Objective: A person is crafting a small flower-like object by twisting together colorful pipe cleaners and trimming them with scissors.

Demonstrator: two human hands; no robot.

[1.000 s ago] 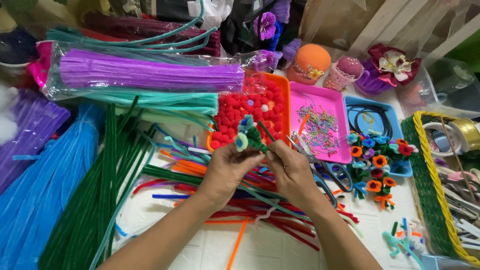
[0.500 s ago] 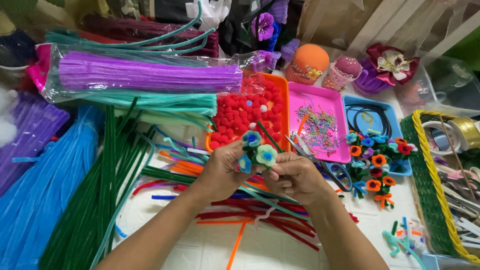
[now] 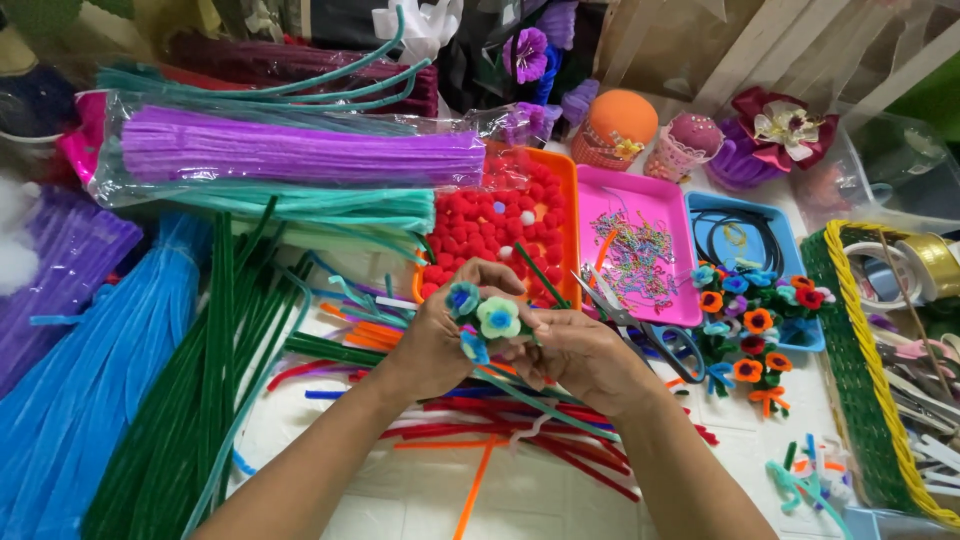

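Three fuzzy blue-green pipe-cleaner flowers (image 3: 487, 318), green-stemmed

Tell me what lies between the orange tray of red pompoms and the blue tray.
In the head view, a pink tray of small colourful bits sits between the orange tray and the blue tray.

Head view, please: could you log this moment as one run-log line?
left hand: holds small blue-green pipe-cleaner flowers | right hand: grips their green stems | under: red pipe cleaners
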